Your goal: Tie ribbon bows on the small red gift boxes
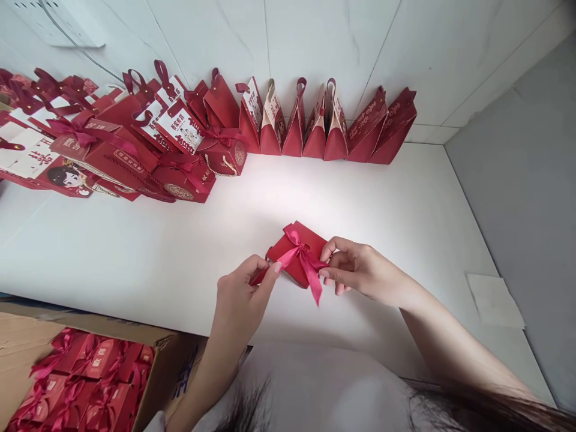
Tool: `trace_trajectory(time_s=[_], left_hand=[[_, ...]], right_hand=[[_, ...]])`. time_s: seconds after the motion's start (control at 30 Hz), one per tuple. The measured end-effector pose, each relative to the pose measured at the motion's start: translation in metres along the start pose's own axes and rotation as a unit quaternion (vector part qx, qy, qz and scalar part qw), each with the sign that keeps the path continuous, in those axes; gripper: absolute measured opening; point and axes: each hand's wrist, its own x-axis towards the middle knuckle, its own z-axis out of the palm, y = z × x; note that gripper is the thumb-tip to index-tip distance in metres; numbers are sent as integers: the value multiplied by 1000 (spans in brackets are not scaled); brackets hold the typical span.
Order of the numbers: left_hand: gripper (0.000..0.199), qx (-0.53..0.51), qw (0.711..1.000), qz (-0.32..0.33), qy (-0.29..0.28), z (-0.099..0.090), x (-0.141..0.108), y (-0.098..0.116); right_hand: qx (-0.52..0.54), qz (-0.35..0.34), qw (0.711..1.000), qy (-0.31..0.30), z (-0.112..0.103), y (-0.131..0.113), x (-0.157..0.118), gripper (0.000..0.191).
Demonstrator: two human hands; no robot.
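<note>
A small red box (314, 237) sits on the white bench (180, 264), right in front of the person. A shiny pink ribbon (310, 264) goes over it, with a knot (304, 248) on top. The left hand (247, 288) pinches one side of the ribbon between thumb and finger. The right hand (360, 267) pinches the other side, and its fingers are right at the edge of the box. The two hands are apart, one on each side of the knot. One loose end of the ribbon hangs down in front, between the hands.

It looks like the step now is making the bow neat and snug. To do it well, pull both sides gently and the same amount, so the knot does not slide off the middle. A hard tug could bend the box or drag it over the bench. It would help to smooth any twists, so the shiny side faces up, and to make both loops match. The boxes with bows (101, 354) in the brown carton (155, 378) could be good ones to copy.
</note>
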Motion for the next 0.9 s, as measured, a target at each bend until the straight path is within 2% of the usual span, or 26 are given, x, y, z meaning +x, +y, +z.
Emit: trace_trajectory(time_s=[0.1,0.27,0.47,0.57,0.73,0.9], left_hand=[[31,4,998,-27,56,5,5,-3],[30,-32,996,-81,35,10,9,-8],[31,-67,993,-95,24,8,10,-9],[33,-84,990,-111,13,9,10,-5],[36,-113,987,-116,-15,11,10,1],[35,-129,984,-116,-33,12,10,1]], right_hand=[[18,10,1000,10,2,-2,-1,29],[53,19,997,48,6,-1,-3,34],[101,41,991,83,6,4,-6,42],[85,41,992,77,7,3,-9,42],[-11,14,996,86,13,2,-14,39],[42,-14,995,89,16,5,-12,35]])
